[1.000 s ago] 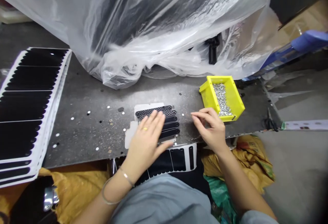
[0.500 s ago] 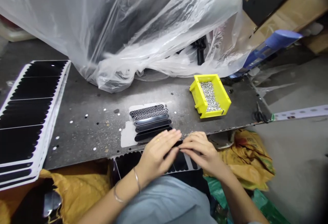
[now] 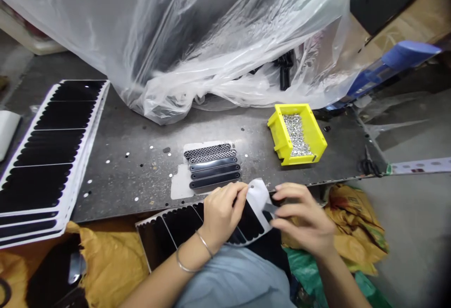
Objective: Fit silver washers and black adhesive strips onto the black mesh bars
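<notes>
My left hand [image 3: 223, 209] is closed at the near table edge, pinching the end of a sheet of black stickers [image 3: 183, 227] that lies over my lap. Its bare white backing [image 3: 258, 194] curls up beside those fingers. To the right, my right hand [image 3: 306, 219] is slightly blurred, with thumb and fingers closed around a thin dark sticker strip [image 3: 270, 208] at the sheet's end. Beyond my hands, several narrow bars [image 3: 214, 174] lie in a row on the table, two with a lattice pattern and the others smooth and dark.
A yellow bin [image 3: 319, 141] of small silvery metal pieces stands on the table [image 3: 123, 157]. More black sticker sheets [image 3: 66, 134] are stacked at left. Clear plastic [image 3: 169, 87] drapes across the back. Scissors [image 3: 369, 163] lie by the right corner; yellow sacks [image 3: 109, 256] sit below.
My hands have moved apart, the right one going rightward with the strip. The sheet's end has come up, showing its white backing. The whole view has shifted slightly.
</notes>
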`<state>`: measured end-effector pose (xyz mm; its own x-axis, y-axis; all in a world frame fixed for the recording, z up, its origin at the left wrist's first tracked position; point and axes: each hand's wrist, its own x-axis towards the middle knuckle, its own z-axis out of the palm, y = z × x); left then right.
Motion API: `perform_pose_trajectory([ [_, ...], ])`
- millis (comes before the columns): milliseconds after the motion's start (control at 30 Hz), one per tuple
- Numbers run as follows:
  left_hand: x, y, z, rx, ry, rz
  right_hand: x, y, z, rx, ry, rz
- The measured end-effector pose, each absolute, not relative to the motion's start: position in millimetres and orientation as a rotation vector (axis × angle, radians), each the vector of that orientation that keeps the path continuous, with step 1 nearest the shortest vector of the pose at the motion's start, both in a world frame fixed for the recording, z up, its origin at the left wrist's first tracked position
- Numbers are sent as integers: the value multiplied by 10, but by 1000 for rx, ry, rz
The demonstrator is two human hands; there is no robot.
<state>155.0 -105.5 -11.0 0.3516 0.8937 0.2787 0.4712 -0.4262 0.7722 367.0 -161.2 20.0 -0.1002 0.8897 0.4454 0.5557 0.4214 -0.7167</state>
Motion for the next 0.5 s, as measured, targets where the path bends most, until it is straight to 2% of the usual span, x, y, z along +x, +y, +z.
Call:
perform_pose_trajectory([
  [67,1586,-1064,-148,2178,1174,918,3679,-1495,291,-1250,-1447,700],
  [133,1551,-1045,-126,2241,1140,931,3596,-1275,337,-1336,-1396,698],
  [200,1397,-966,-56,2248,1179,991,3423,-981,305,-1407,-1642,581],
  [300,972,-722,39,2138,1507,1072,3083,-526,145,-1247,-2029,464],
  [400,557,-454,18,1974,1790,943,2798,-198,-15,-1063,-2199,454],
  [500,403,-308,-73,1823,1746,847,2666,-36,-81,-970,-2261,481],
])
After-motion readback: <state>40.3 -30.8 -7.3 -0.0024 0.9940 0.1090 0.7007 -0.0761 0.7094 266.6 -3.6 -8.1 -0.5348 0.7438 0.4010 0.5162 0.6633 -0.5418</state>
